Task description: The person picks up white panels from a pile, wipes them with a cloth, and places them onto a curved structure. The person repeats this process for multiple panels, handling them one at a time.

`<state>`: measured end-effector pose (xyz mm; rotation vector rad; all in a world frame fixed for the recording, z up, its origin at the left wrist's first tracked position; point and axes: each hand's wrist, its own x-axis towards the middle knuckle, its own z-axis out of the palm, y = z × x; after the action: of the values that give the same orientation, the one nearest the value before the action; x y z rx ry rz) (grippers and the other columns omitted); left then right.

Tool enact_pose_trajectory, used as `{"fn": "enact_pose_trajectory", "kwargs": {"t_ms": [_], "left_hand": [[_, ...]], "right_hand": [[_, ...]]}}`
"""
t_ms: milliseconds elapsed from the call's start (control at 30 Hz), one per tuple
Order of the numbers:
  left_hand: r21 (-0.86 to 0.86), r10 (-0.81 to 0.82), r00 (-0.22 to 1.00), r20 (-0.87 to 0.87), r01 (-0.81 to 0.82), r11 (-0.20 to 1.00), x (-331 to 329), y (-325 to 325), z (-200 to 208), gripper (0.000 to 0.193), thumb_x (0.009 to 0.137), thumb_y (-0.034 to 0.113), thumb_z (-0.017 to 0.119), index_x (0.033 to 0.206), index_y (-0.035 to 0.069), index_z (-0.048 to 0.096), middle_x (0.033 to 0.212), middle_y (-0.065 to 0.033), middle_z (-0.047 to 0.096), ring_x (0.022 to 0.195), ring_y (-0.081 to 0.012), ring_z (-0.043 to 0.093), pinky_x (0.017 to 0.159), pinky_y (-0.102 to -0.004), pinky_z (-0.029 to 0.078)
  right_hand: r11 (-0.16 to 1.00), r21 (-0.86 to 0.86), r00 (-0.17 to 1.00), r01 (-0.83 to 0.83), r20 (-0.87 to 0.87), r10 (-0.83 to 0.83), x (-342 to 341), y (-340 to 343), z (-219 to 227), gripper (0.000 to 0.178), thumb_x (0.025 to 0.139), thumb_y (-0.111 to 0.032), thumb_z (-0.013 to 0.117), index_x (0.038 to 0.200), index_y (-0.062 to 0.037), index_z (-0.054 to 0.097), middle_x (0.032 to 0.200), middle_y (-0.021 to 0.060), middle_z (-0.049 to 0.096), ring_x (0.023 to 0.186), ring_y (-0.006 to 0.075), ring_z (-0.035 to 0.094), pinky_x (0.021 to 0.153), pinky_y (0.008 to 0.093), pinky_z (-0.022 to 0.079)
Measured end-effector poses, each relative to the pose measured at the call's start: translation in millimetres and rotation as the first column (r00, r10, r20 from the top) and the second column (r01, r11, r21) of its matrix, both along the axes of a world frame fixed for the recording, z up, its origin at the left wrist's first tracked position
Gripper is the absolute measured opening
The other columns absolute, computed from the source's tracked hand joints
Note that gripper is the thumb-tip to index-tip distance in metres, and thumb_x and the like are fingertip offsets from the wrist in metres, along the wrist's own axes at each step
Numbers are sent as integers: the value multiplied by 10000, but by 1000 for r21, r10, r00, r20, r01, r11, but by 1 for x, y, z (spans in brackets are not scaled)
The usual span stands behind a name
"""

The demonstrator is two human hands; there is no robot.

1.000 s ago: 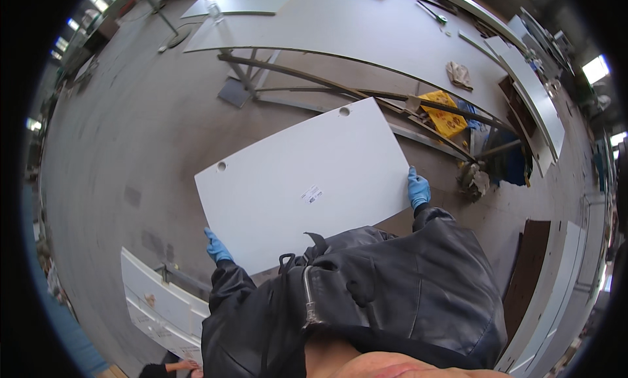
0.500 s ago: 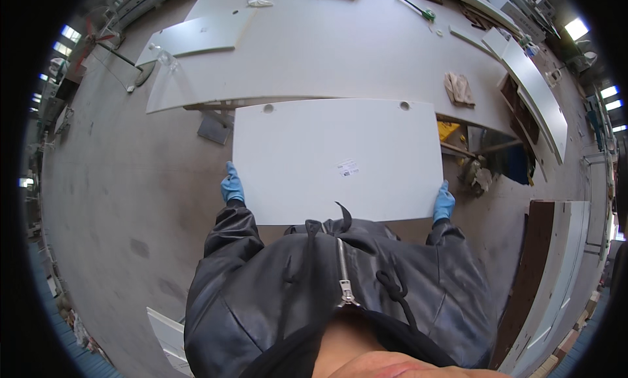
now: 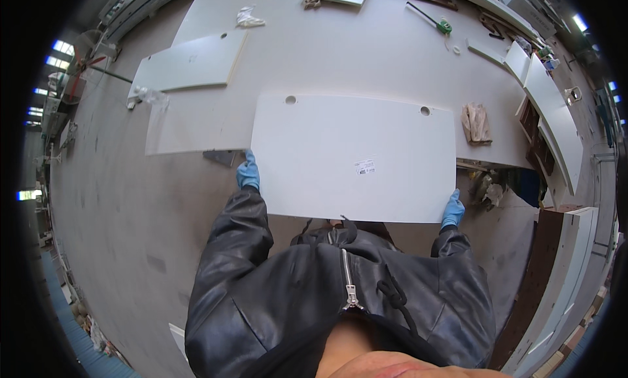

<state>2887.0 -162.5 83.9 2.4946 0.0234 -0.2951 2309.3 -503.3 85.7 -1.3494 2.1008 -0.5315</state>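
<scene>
A large white panel [image 3: 314,162] stretches between my hands in front of my body, its far part over the near edge of the white table [image 3: 327,57]. Two round holes sit near its far corners, and a small printed label [image 3: 365,166] is stuck on its face. In a blue glove, my left hand [image 3: 248,172] grips the panel's left edge. My right hand [image 3: 453,210], gloved the same way, is closed on the right edge nearer the near corner. Fingers beneath the panel are hidden.
On the table lie another white panel [image 3: 190,60], a clear plastic bottle [image 3: 152,96], beige work gloves [image 3: 477,124] and a green-handled tool [image 3: 443,27]. Long white boards [image 3: 556,116] line its right side. Stacked panels [image 3: 556,273] stand on the floor at my right.
The table has come closer in view. Both hands have carried the white panel forward, and its far part now overlaps the tabletop.
</scene>
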Motion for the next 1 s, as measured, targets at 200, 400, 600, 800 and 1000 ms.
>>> {"fn": "enact_pose_trajectory", "kwargs": {"t_ms": [200, 400, 600, 800, 1000], "left_hand": [[349, -172, 981, -88, 193, 917, 19, -51, -3, 823, 896, 738, 369, 847, -7, 715, 915, -274, 692, 912, -430, 667, 819, -500, 501], [562, -235, 956, -175, 293, 773, 31, -75, 3, 902, 880, 782, 353, 927, -35, 733, 958, -296, 692, 945, -438, 676, 823, -501, 523], [687, -137, 983, -121, 182, 703, 37, -79, 1, 905, 882, 781, 381, 879, -57, 723, 892, -285, 699, 896, -413, 690, 786, -494, 527], [378, -28, 1000, -11, 30, 925, 30, -27, 6, 696, 915, 661, 528, 749, -2, 657, 715, -140, 675, 670, -288, 625, 651, -437, 475], [-3, 399, 912, -101, -401, 916, -75, 7, 7, 512, 919, 573, 618, 1041, 76, 646, 904, -65, 665, 838, -174, 582, 699, -345, 460]], "right_hand": [[986, 77, 985, -148, -77, 154, 20, -83, -1, 644, 946, -559, 511, 912, 58, 693, 833, 246, 688, 781, 351, 667, 736, 426, 500], [878, 325, 819, -352, -348, 457, 43, -140, 37, 627, 948, -547, 414, 1049, 0, 703, 1054, 281, 670, 1052, 444, 628, 905, 462, 494], [828, -9, 663, -561, -604, 443, 66, -220, 95, 572, 884, -546, 558, 1203, -81, 648, 1250, 165, 616, 1191, 347, 551, 967, 466, 419], [755, 139, 465, -641, -712, 526, 92, -301, 17, 794, 825, -583, 622, 1459, -150, 418, 1616, 87, 234, 1487, 301, 183, 1110, 578, 215], [678, -469, 821, -566, -402, 406, 67, -337, -15, 456, 946, -397, 586, 1288, -96, 587, 1315, 155, 610, 1216, 306, 580, 1021, 437, 437]]}}
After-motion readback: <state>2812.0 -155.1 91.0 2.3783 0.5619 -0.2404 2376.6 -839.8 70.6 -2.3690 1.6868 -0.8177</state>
